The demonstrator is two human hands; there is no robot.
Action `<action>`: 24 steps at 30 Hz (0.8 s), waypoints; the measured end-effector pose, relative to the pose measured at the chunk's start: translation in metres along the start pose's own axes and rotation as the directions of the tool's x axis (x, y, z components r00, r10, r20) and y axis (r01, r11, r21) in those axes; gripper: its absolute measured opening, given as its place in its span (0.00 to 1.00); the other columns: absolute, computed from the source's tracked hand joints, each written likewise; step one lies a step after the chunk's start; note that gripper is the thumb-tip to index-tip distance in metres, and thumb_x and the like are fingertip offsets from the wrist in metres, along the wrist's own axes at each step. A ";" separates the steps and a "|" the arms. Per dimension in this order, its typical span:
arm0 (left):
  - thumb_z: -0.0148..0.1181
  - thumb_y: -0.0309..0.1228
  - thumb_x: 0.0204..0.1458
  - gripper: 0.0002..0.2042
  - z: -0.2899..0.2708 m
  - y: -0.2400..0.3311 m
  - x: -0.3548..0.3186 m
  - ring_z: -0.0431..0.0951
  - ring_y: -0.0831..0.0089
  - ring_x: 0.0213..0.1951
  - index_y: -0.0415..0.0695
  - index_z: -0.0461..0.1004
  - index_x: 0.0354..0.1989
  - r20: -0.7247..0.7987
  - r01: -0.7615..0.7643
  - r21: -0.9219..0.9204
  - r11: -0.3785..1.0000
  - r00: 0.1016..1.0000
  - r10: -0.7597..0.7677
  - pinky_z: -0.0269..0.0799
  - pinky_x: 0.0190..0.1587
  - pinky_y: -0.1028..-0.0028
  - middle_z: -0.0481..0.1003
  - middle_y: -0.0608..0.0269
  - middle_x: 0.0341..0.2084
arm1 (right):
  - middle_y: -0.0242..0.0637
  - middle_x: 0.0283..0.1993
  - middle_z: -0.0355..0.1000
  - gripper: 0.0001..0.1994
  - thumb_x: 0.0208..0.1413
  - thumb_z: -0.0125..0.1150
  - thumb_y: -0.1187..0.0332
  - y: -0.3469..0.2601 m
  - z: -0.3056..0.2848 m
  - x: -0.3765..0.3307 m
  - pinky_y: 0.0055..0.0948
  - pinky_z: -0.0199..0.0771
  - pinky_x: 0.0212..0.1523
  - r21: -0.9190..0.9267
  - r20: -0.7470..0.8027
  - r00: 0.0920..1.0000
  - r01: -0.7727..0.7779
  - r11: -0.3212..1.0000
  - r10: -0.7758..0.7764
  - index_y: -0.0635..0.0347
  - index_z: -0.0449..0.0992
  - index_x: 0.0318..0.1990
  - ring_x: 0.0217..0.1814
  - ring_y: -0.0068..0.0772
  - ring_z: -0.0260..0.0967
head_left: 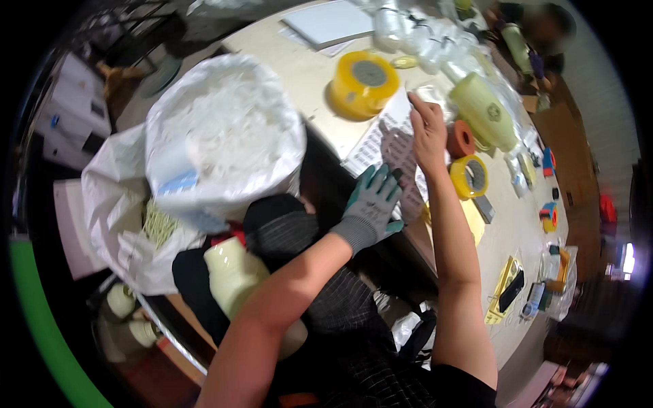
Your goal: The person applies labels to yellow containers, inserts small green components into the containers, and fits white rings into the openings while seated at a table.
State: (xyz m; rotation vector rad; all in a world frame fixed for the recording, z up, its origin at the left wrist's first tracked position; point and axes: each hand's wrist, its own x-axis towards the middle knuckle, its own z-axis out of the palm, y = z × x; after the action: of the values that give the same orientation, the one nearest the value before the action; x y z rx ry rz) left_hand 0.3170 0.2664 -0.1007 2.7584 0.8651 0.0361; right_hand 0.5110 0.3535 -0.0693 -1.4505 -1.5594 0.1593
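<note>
My left hand (pixel 373 204), in a grey and teal work glove, rests with spread fingers at the table's near edge, on the lower end of a printed white sheet (pixel 371 146). My bare right hand (pixel 428 139) reaches over the sheet's far side, index finger stretched and the others partly bent. Nothing shows in its grip. Right of it are a pale green ceramic vase (pixel 484 112) lying on its side, a red-brown tape roll (pixel 461 139) and a yellow tape roll (pixel 459 178). Another pale green vase (pixel 231 272) lies by my lap, partly behind my left forearm.
A white sack (pixel 155 115) of pale scraps stands left. A large yellow tape roll (pixel 348 92) sits beyond the sheet, before plastic-wrapped items (pixel 435 51). Toward the right lie a phone (pixel 511 291) and tape dispensers (pixel 548 216). Another person (pixel 520 47) holds a green vase at the far right.
</note>
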 end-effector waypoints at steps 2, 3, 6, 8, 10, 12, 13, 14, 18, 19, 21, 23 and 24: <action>0.59 0.61 0.60 0.38 -0.004 0.005 -0.013 0.66 0.51 0.73 0.42 0.75 0.69 -0.134 0.004 0.162 0.987 0.991 0.018 0.50 0.76 0.44 0.75 0.50 0.66 | 0.38 0.47 0.68 0.18 0.69 0.59 0.76 -0.055 0.000 -0.019 0.30 0.69 0.54 0.094 0.061 0.995 0.077 0.993 -0.083 0.57 0.82 0.64 0.50 0.36 0.69; 0.60 0.61 0.59 0.37 -0.021 0.017 -0.023 0.70 0.52 0.68 0.41 0.76 0.65 0.062 -0.043 0.098 0.994 0.997 0.037 0.57 0.71 0.46 0.76 0.51 0.62 | 0.37 0.47 0.68 0.19 0.68 0.58 0.78 -0.082 -0.001 -0.033 0.29 0.69 0.54 0.099 0.102 0.992 0.064 0.993 -0.074 0.58 0.81 0.64 0.50 0.35 0.68; 0.61 0.58 0.60 0.29 -0.062 0.062 -0.086 0.77 0.58 0.56 0.42 0.82 0.54 0.379 -0.118 -0.146 0.982 0.910 0.166 0.70 0.56 0.53 0.80 0.55 0.54 | 0.39 0.48 0.68 0.22 0.65 0.58 0.81 -0.136 0.008 -0.096 0.30 0.70 0.55 0.118 0.274 0.951 0.115 0.986 -0.144 0.57 0.81 0.64 0.51 0.36 0.68; 0.60 0.56 0.61 0.24 -0.055 0.078 -0.169 0.80 0.59 0.49 0.46 0.83 0.50 0.059 -0.198 -0.087 0.976 0.977 0.203 0.72 0.54 0.56 0.80 0.58 0.50 | 0.40 0.48 0.68 0.24 0.60 0.60 0.84 -0.176 0.019 -0.143 0.30 0.71 0.53 0.174 0.405 0.908 0.041 0.984 -0.110 0.56 0.82 0.63 0.51 0.37 0.68; 0.65 0.52 0.59 0.20 -0.040 0.082 -0.237 0.80 0.61 0.46 0.49 0.81 0.49 -0.269 -0.106 -0.236 0.966 0.962 0.039 0.73 0.52 0.57 0.79 0.62 0.46 | 0.40 0.48 0.70 0.28 0.52 0.66 0.84 -0.199 0.034 -0.188 0.33 0.75 0.45 0.246 0.462 0.863 0.098 0.964 -0.205 0.52 0.83 0.62 0.46 0.40 0.70; 0.71 0.47 0.56 0.19 -0.044 0.073 -0.291 0.81 0.62 0.45 0.51 0.80 0.51 -0.234 -0.024 -0.347 0.938 0.970 -0.062 0.74 0.52 0.57 0.78 0.66 0.44 | 0.35 0.44 0.74 0.29 0.48 0.71 0.80 -0.220 0.046 -0.220 0.33 0.76 0.41 0.268 0.440 0.837 0.223 0.937 -0.325 0.46 0.85 0.61 0.43 0.39 0.70; 0.74 0.44 0.53 0.19 -0.044 0.069 -0.320 0.80 0.62 0.47 0.51 0.79 0.51 -0.400 0.047 -0.312 0.949 0.899 -0.176 0.73 0.53 0.57 0.79 0.66 0.46 | 0.33 0.44 0.75 0.29 0.47 0.72 0.78 -0.231 0.051 -0.230 0.33 0.76 0.39 0.260 0.441 0.821 0.271 0.927 -0.364 0.45 0.85 0.61 0.44 0.38 0.70; 0.76 0.41 0.51 0.20 -0.043 0.068 -0.344 0.79 0.63 0.49 0.51 0.79 0.50 -0.557 0.128 -0.291 0.948 0.783 -0.277 0.73 0.53 0.57 0.79 0.67 0.47 | 0.31 0.44 0.75 0.30 0.46 0.74 0.76 -0.239 0.053 -0.237 0.32 0.77 0.38 0.254 0.445 0.798 0.322 0.912 -0.406 0.43 0.86 0.61 0.44 0.37 0.70; 0.74 0.37 0.51 0.19 -0.022 0.054 -0.373 0.78 0.60 0.52 0.48 0.79 0.50 -0.639 0.469 -0.268 0.841 0.567 -0.520 0.72 0.54 0.55 0.78 0.63 0.52 | 0.29 0.45 0.75 0.32 0.42 0.75 0.73 -0.251 0.069 -0.255 0.29 0.76 0.38 0.201 0.391 0.764 0.473 0.858 -0.513 0.42 0.86 0.60 0.43 0.33 0.69; 0.72 0.37 0.52 0.18 -0.010 0.054 -0.374 0.77 0.60 0.53 0.49 0.80 0.51 -0.632 0.483 -0.295 0.825 0.548 -0.547 0.72 0.55 0.55 0.77 0.62 0.54 | 0.28 0.45 0.75 0.32 0.41 0.75 0.73 -0.254 0.070 -0.253 0.29 0.76 0.38 0.182 0.390 0.753 0.500 0.847 -0.529 0.42 0.86 0.60 0.42 0.33 0.69; 0.73 0.31 0.45 0.19 0.005 0.054 -0.371 0.77 0.56 0.53 0.45 0.78 0.47 -0.659 0.476 -0.295 0.829 0.526 -0.537 0.72 0.55 0.54 0.76 0.56 0.54 | 0.28 0.45 0.75 0.32 0.40 0.75 0.73 -0.259 0.073 -0.252 0.28 0.76 0.39 0.162 0.397 0.727 0.545 0.823 -0.560 0.42 0.86 0.60 0.42 0.32 0.69; 0.72 0.31 0.44 0.18 0.009 0.054 -0.373 0.77 0.55 0.53 0.44 0.79 0.45 -0.667 0.446 -0.298 0.844 0.535 -0.518 0.71 0.55 0.54 0.76 0.55 0.53 | 0.28 0.45 0.74 0.32 0.40 0.75 0.72 -0.261 0.074 -0.248 0.28 0.76 0.40 0.149 0.406 0.698 0.586 0.796 -0.590 0.43 0.87 0.60 0.42 0.32 0.69; 0.72 0.30 0.44 0.17 0.009 0.054 -0.372 0.76 0.55 0.53 0.44 0.80 0.44 -0.671 0.428 -0.300 0.852 0.540 -0.508 0.71 0.55 0.54 0.76 0.54 0.53 | 0.28 0.45 0.74 0.32 0.39 0.75 0.72 -0.261 0.074 -0.249 0.28 0.76 0.40 0.142 0.414 0.691 0.594 0.792 -0.593 0.42 0.87 0.59 0.42 0.32 0.69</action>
State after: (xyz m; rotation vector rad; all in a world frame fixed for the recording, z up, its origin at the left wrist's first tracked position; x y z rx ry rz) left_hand 0.0413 0.0113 -0.0770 2.2610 1.7207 1.1308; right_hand 0.2344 0.1107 -0.0711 -0.8591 -2.3362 0.0970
